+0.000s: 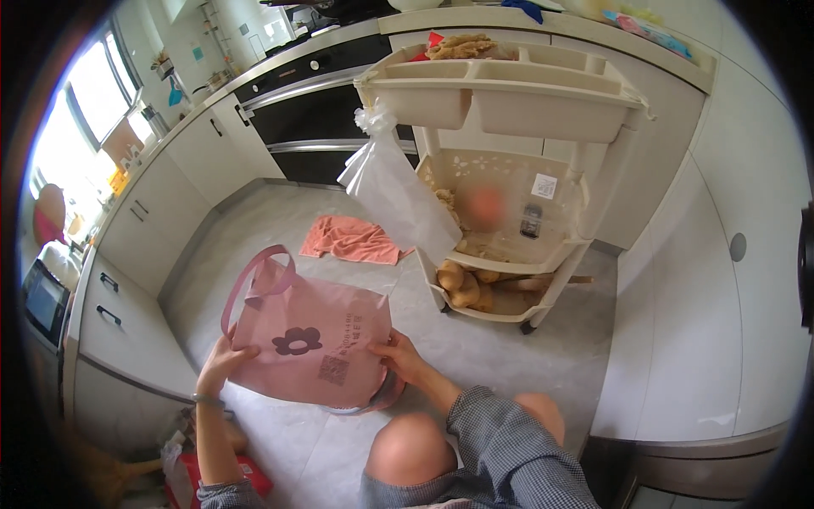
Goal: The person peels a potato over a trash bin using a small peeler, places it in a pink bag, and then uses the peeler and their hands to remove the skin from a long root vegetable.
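A pink tote bag with a dark flower print, writing and a printed code is held up before me. Its pink strap loops above the upper left edge. My left hand grips the bag's left side, thumb over the front. On the right edge, my right hand pinches the fabric between thumb and fingers. Behind the bag's lower right corner shows part of a rounded grey and pink thing; most of it is hidden. Below lies the grey tiled floor.
A cream plastic trolley stands ahead, with potatoes on its lowest shelf and a white plastic bag hanging from it. A coral towel lies on the floor. Red packaging sits by my left arm. Cabinets line the left.
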Tool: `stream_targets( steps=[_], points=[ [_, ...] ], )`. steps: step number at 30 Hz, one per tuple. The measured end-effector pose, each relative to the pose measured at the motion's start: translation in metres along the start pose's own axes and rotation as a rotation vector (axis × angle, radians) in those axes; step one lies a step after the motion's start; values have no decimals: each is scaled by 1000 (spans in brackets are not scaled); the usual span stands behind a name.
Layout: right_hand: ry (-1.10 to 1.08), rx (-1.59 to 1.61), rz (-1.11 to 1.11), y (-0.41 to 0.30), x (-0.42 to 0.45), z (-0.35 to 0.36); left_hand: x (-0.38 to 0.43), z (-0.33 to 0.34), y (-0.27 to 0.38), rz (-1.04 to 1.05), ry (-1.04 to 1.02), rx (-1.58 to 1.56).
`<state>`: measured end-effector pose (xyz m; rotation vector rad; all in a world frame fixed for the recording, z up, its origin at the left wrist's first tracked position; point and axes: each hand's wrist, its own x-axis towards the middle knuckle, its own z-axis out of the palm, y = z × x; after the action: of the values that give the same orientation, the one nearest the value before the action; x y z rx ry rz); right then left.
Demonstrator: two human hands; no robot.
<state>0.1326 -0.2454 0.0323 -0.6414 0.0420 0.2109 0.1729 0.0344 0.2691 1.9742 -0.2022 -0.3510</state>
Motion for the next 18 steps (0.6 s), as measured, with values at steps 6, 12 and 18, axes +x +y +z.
stream_targets(
  steps=[6,12,18],
  points=[
    [-120,243,124,-5,1,-14,8,19,18,-36,-22,54],
    [-127,393,179,-10,-9,2,13,20,14,-29,-46,-194],
    [-103,414,217,-6,-7,-9,30,12,-1,-69,-95,-138]
  ],
)
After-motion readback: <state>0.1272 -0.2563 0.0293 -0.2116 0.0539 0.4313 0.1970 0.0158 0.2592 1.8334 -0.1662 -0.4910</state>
